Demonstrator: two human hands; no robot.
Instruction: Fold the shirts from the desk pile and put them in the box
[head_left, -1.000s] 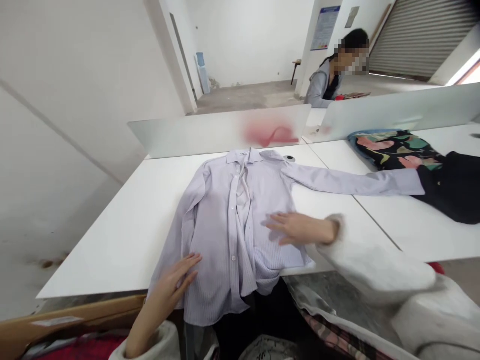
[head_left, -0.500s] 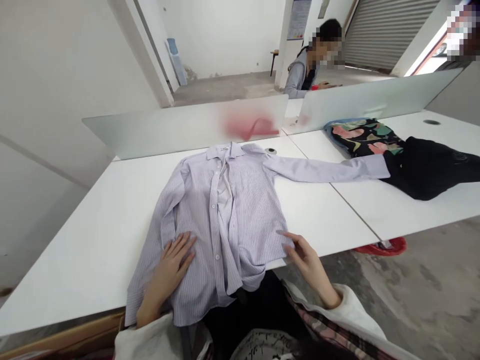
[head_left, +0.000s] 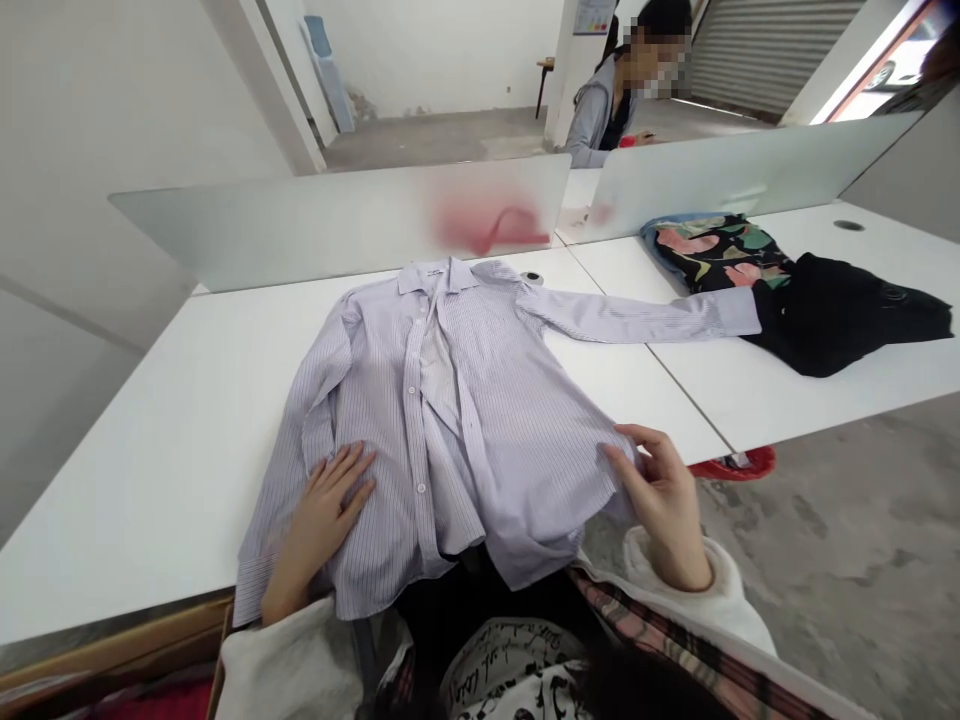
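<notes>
A pale lilac striped shirt (head_left: 480, 400) lies face up on the white table (head_left: 150, 420), collar toward the divider, its hem hanging over the near edge. One sleeve (head_left: 645, 318) stretches out to the right. My left hand (head_left: 326, 510) lies flat, fingers spread, on the shirt's lower left front. My right hand (head_left: 664, 495) pinches the shirt's lower right hem at the table's edge.
A frosted divider panel (head_left: 300, 225) runs along the table's far side. A floral cloth (head_left: 712, 255) and a black garment (head_left: 832, 310) lie on the neighbouring table at right. A person sits beyond the divider (head_left: 607, 100). A red item (head_left: 735, 465) lies on the floor.
My right hand slid from the shirt's middle front down to its lower right hem and closed on it. My left hand moved up a little onto the left front. The view shifted right.
</notes>
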